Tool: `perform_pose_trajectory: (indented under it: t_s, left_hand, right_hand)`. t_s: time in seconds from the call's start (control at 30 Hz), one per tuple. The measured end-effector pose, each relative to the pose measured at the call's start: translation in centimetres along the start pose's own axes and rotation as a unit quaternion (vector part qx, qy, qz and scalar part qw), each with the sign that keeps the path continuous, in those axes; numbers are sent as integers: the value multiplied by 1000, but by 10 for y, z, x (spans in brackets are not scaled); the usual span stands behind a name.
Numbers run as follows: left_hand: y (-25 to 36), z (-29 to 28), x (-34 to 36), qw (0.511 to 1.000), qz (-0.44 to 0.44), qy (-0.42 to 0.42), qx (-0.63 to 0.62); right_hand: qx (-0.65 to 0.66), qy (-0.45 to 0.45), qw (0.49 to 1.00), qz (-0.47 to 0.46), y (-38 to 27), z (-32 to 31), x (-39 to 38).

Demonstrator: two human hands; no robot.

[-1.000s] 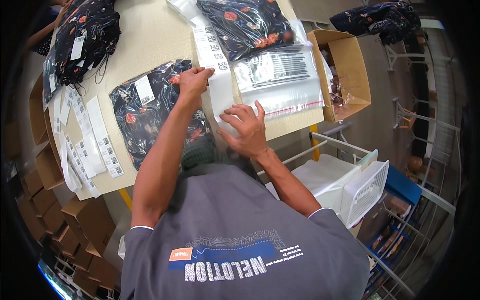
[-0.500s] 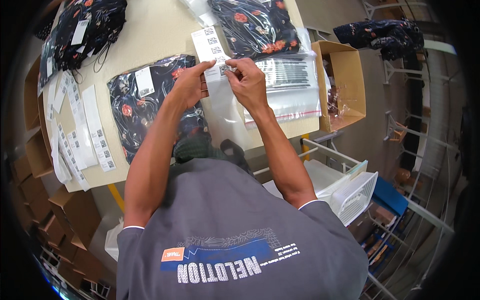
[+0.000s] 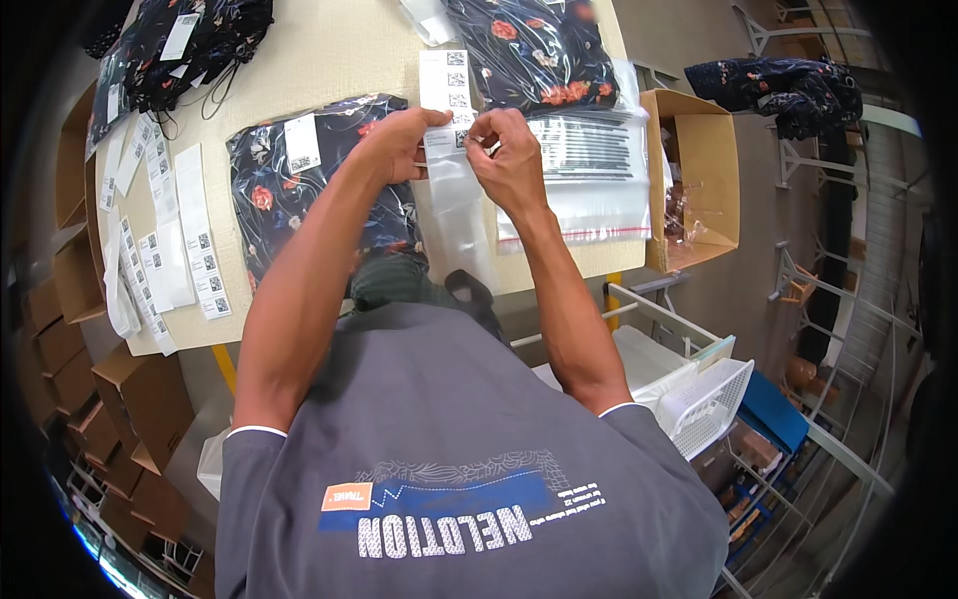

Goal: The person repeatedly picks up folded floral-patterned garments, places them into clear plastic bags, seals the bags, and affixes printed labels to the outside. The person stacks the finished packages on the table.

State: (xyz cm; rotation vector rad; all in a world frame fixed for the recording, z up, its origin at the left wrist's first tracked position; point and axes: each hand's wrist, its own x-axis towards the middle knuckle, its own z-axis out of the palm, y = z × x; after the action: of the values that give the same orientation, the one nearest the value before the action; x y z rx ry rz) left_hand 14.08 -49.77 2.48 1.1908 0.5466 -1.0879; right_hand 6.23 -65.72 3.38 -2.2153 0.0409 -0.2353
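Observation:
A white strip of coded labels (image 3: 444,80) lies across the table's middle, its lower end lifted at my hands. My left hand (image 3: 397,148) grips the strip's left edge, thumb on top and fingers underneath. At the right edge, my right hand (image 3: 511,160) is closed in a pinch at the corner of the lowest label. Under my left forearm rests a dark floral garment in a clear bag (image 3: 264,190), with a white label (image 3: 301,145) on it. A second bagged floral garment (image 3: 539,55) lies just beyond my right hand.
Clear plastic bags (image 3: 574,220) are stacked right of my right hand. An open cardboard box (image 3: 699,240) stands at the table's right edge. More label strips (image 3: 190,215) spread on the left, below dark floral clothes (image 3: 205,45). A white basket (image 3: 704,409) sits lower right.
The view has shifted slightly, so the table things appear a little to the right and higher. My right fingers have drawn slightly away from my left thumb along the label.

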Motion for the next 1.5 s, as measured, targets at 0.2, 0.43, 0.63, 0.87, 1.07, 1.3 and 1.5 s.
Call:
perform_pose_trajectory:
  t_s: [0.2,0.43,0.63,0.87,1.07,1.3,1.5]
  left_hand:
    - [1,4,-3,1000,18,-18,14]
    - [-3,11,-9,1000,15,-18,5]
    - [-8,10,-6,999,23,-6,36]
    - [-24,6,11,998,24,-31,54]
    - [-25,12,8,998,43,2,40]
    - [-17,0,8,997,12,-27,73]
    - [-5,-20,-35,983,2,-54,174]
  right_hand:
    - [37,23,998,48,0,0,-3]
    - [11,19,998,53,3,-1,-6]
    - [56,-39,988,140,17,2,-4]
    - [128,-60,976,169,29,5,-16]
    - [6,50,998,35,-4,-7,-34]
    - [133,-20,991,-23,-86,-32,-106]
    - [226,-65,957,168,-73,-29,-138]
